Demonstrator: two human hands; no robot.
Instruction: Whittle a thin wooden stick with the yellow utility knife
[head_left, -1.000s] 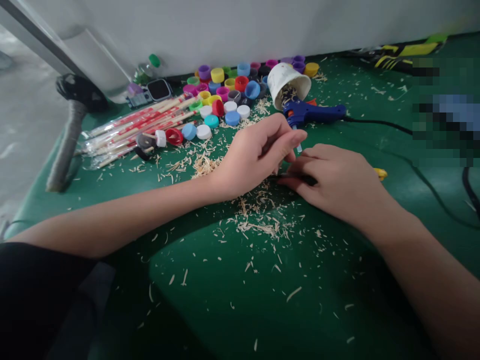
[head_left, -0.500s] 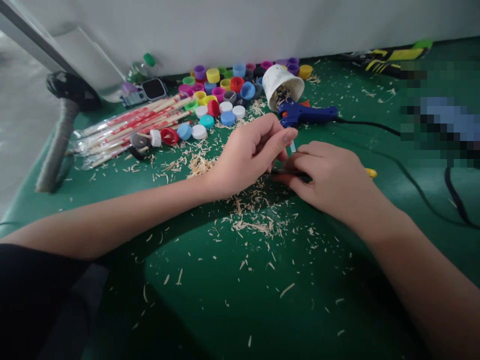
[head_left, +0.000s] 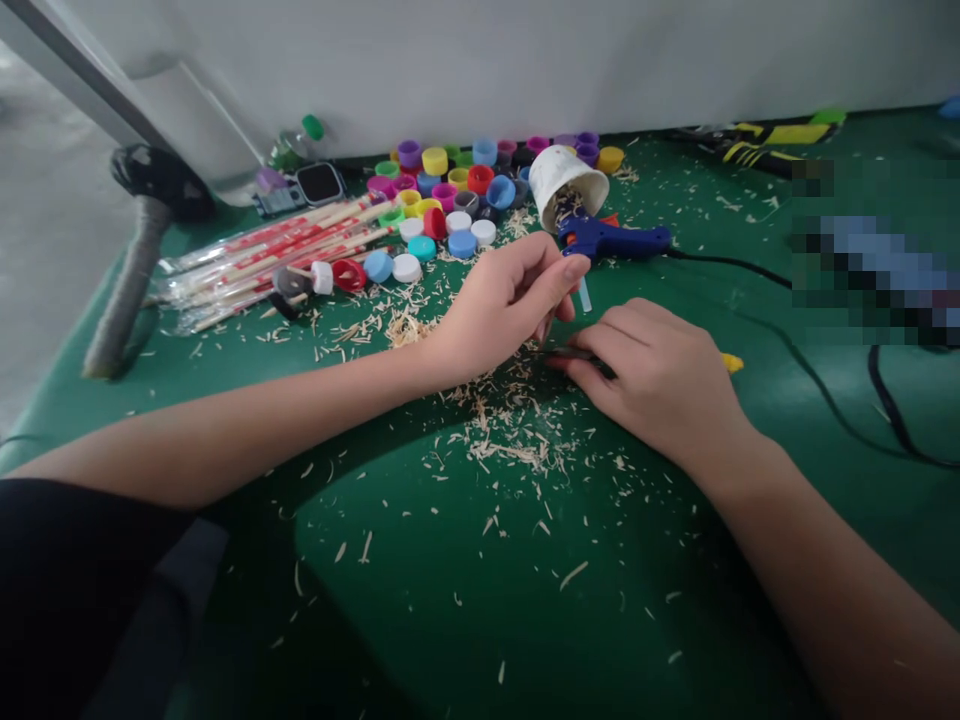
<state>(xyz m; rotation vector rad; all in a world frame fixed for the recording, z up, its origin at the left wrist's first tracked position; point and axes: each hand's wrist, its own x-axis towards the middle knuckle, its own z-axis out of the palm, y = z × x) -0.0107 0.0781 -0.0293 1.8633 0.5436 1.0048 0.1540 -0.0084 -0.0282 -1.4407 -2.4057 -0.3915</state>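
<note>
My right hand (head_left: 652,375) is closed around a slim knife with a yellow end (head_left: 733,363). Its thin dark blade shows at my fingertips, pointing left, and the handle is mostly covered by my palm. My left hand (head_left: 514,295) is curled just left of the blade, thumb against the bent fingers. Whatever those fingers grip is hidden behind the hand. Pale wood shavings (head_left: 517,450) lie scattered on the green table under and in front of both hands. A blue glue gun (head_left: 622,240) lies just beyond them, a translucent glue stick (head_left: 584,296) jutting from it.
Behind my hands are many coloured bottle caps (head_left: 481,180) and a tipped white cup (head_left: 566,185) holding shavings. Wrapped chopsticks (head_left: 277,255), a smartwatch (head_left: 319,183) and a grey-handled hammer (head_left: 131,285) are at left. Yellow-black pliers (head_left: 765,150) lie back right. A black cable (head_left: 739,262) crosses the right side.
The camera view has shifted slightly. My right hand with the knife has drawn a little away from my left hand, so more of the blade shows between them.
</note>
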